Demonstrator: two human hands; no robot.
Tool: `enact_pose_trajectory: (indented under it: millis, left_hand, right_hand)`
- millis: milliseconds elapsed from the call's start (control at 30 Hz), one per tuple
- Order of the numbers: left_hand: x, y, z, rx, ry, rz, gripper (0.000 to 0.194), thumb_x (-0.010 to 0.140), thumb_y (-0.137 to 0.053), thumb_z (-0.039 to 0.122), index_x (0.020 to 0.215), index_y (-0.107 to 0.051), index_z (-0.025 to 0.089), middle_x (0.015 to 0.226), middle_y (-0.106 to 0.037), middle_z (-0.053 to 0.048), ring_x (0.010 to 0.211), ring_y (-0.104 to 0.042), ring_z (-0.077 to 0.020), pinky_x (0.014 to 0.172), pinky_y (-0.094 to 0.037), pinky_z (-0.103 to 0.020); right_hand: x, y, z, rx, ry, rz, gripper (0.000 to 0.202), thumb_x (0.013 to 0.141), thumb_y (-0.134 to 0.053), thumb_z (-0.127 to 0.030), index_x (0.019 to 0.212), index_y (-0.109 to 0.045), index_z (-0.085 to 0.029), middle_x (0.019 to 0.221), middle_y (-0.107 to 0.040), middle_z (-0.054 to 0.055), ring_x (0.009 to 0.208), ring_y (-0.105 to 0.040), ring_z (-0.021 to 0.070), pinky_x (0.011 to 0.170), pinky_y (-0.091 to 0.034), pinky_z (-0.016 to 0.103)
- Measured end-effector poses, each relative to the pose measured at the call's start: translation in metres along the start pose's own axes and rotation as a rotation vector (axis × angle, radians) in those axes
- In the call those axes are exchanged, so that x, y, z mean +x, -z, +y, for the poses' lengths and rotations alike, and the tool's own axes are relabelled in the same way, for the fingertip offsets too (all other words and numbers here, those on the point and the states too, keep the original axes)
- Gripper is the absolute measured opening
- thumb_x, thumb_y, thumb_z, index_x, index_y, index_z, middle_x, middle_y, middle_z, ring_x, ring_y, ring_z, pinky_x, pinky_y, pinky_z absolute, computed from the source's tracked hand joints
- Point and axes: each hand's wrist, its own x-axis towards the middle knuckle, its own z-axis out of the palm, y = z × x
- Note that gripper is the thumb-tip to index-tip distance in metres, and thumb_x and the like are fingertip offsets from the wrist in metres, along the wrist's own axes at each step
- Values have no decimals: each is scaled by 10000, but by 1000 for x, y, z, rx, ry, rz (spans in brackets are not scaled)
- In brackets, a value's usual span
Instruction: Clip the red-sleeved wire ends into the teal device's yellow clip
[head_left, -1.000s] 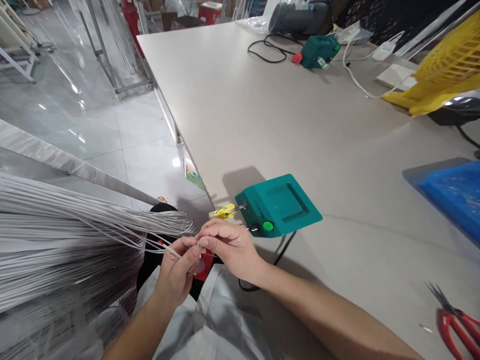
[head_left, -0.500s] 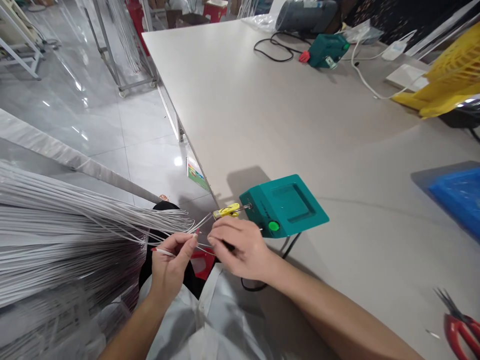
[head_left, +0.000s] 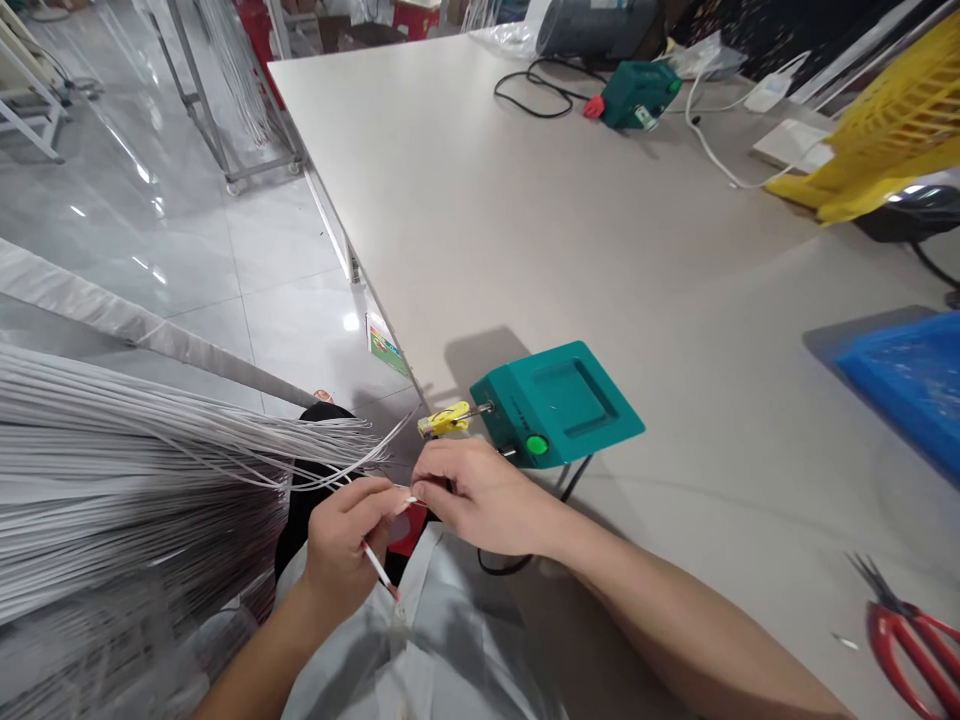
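Observation:
My left hand (head_left: 352,535) is closed on a thin white cable (head_left: 377,565). Its short reddish-tipped piece sticks out below the fingers toward my shirt. Against the left fingertips, my right hand (head_left: 476,495) pinches at a small pale end of what looks like the same cable; the exact grip is partly hidden. Just beyond the hands sits a green tester box (head_left: 581,400) with a green button (head_left: 536,445). A yellow clip (head_left: 446,420) juts from its left side. The loose ends of a large bundle of white cables (head_left: 187,430) reach close to my left hand.
Red-handled scissors (head_left: 911,640) lie at the table's lower right, below a blue tray (head_left: 907,390). Farther back are a second green box (head_left: 637,95), a black cord (head_left: 536,90) and a yellow basket (head_left: 885,130). The table's left edge (head_left: 352,235) runs beside the floor.
The hands have come together, with my left hand turned so the reddish-tipped piece points down to the right instead of left. Cable strands beside the yellow clip now stand apart from it.

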Motion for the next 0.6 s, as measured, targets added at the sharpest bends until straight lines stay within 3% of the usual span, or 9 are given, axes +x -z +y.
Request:
enact_pose_trajectory:
  millis: [100,200,333,500,600]
  left_hand:
    - [-3,0,-1,1,-29,21,282,746,-536,4,908,-673,191,870,-687,-65,773,-643,-145,708,-514,-237]
    - [-1,2,2,-87,106,69,198,746,-585,52,837,-675,203,801,-692,-31,712,-639,-132,669,-511,-225]
    - [4,4,7,-199,271,129,130,749,-614,106,802,-674,209,770,-685,-15,721,-624,-137,675,-495,-237]
    - [4,3,8,-318,447,156,81,758,-619,152,772,-676,208,741,-666,-1,706,-594,-125,651,-467,-220]
    - [3,1,8,-408,538,110,49,761,-622,187,754,-669,199,719,-647,4,674,-571,-118,623,-449,-215]
  right_hand:
    - [0,3,2,129,-53,-96,169,759,-481,-88,615,-547,-146,569,-528,-26,529,-450,73,485,-318,180]
    - [1,2,6,237,-42,-132,159,778,-463,-85,666,-560,-144,584,-544,-27,531,-464,69,484,-326,175]
    - [2,-5,8,302,-56,28,160,813,-465,-139,682,-556,-145,575,-529,-22,525,-488,78,494,-370,186]
    - [1,-13,5,544,-25,255,235,857,-475,-312,981,-584,-146,831,-603,48,555,-524,85,530,-444,232]
    - [2,-15,2,496,25,258,194,765,-611,-309,876,-622,-150,833,-592,53,584,-502,93,500,-423,215]
